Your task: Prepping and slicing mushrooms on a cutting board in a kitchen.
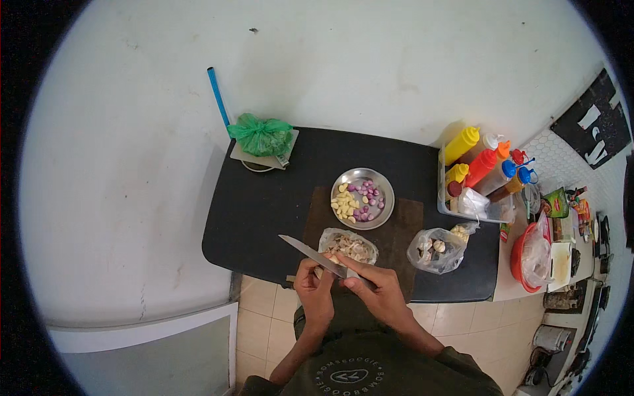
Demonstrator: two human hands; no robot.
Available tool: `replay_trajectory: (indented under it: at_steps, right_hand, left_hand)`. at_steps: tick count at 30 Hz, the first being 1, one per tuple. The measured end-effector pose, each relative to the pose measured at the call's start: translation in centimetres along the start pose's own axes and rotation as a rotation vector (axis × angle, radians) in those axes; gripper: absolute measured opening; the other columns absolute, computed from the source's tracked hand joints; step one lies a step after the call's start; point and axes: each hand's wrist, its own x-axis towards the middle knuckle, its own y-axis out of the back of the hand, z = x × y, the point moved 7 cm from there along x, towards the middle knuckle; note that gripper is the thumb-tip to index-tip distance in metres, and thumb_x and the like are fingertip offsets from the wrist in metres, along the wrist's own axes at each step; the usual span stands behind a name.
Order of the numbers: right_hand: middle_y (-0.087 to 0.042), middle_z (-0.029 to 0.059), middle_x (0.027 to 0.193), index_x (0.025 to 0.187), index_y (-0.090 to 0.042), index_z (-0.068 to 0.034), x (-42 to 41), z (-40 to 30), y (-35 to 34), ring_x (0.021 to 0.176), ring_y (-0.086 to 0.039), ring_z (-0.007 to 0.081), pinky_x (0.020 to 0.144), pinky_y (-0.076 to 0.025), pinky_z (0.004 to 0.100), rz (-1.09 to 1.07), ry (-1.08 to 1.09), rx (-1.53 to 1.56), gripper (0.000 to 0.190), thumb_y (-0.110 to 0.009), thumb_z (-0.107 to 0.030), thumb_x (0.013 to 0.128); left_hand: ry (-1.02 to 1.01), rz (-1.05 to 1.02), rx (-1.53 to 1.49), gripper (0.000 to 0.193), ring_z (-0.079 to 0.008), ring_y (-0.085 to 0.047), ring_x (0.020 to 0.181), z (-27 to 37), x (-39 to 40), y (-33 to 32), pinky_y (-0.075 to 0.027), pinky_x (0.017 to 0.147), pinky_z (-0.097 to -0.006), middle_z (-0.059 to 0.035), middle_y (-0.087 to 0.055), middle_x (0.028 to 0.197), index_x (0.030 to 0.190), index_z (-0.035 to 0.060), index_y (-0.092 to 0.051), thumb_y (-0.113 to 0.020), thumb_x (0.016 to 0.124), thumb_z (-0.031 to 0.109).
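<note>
My right hand (374, 287) is closed on the handle of a kitchen knife (312, 253), whose blade points up and left. Between the fingers of my left hand (315, 292) is a pale piece that looks like garlic (318, 272), partly hidden by fingers and blade. Just beyond both hands lies a plastic bag (324, 238) filled with papery peelings (354, 245). Past it, a round metal plate (362, 226) holds peeled garlic cloves (345, 204) on the left and small peeled shallots (366, 190) mostly on the right. To the right, a clear plastic bag (421, 265) contains garlic bulbs (439, 246).
A brown mat (403, 218) lies on the black table (257, 213). At the back left, a green plastic bag (262, 138) rests on a pale board. A clear bin (475, 216) of squeeze bottles stands at the back right; beyond is a counter with a red basin (520, 262).
</note>
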Motion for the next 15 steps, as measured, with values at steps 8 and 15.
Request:
replay_trajectory:
  at_steps: [8,15]
  right_hand:
    - [-0.063,0.0158,0.114,0.125,-0.055,-0.001,-0.14,0.30,-0.12,0.088,-0.065,0.0165,0.078,-0.051,0.0282,-0.013,0.002,0.075,0.037,-0.059,-0.007,0.089]
    - [-0.063,0.0158,0.114,0.125,-0.055,-0.002,-0.29,-0.25,0.00,0.089,-0.064,0.0162,0.079,-0.051,0.0280,-0.034,-0.018,0.046,0.037,-0.059,-0.005,0.088]
  left_hand:
    - [0.090,-0.008,-0.119,0.014,-0.0100,-0.054,0.090,0.23,-0.57,-0.31,-0.043,0.080,-0.0244,-0.0051,-0.059,0.097,0.100,-0.0003,-0.057,-0.060,0.087,0.000]
    - [0.060,0.000,-0.064,0.017,-0.0098,-0.057,0.083,0.52,-0.58,-0.48,-0.049,0.071,-0.0239,-0.0046,-0.058,0.094,0.105,0.0010,-0.055,-0.058,0.091,0.007]
